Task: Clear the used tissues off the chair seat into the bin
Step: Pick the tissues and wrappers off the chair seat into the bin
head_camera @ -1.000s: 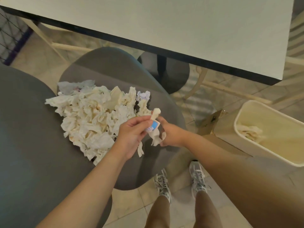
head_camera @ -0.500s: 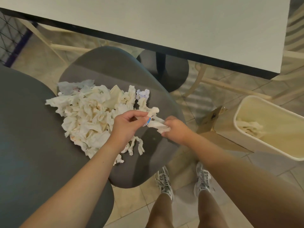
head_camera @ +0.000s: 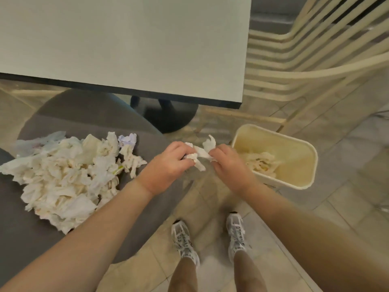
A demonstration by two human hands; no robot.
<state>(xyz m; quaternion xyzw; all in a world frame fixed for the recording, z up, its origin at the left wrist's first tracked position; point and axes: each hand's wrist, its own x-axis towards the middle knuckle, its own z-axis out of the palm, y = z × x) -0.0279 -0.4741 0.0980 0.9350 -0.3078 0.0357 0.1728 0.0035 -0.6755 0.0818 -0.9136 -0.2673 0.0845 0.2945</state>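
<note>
A heap of crumpled white used tissues point(head_camera: 63, 175) covers the left part of the grey chair seat point(head_camera: 147, 207). A cream plastic bin point(head_camera: 303, 165) stands on the floor to the right, with a few tissues point(head_camera: 261, 163) lying inside it. My left hand point(head_camera: 168, 165) and my right hand point(head_camera: 227, 163) both grip one twisted tissue point(head_camera: 202, 152) between them. They hold it in the air past the seat's right edge, just left of the bin's rim.
A white table top with a dark edge point(head_camera: 126, 49) overhangs the back of the chair, on a black round base point(head_camera: 168, 114). A cream slatted chair point(head_camera: 305, 49) stands behind the bin. My two feet in white sneakers point(head_camera: 185, 241) stand on the tiled floor below the hands.
Both hands carried the tissue rightward off the chair seat to beside the bin. The view swung right, so the bin now sits closer to the middle.
</note>
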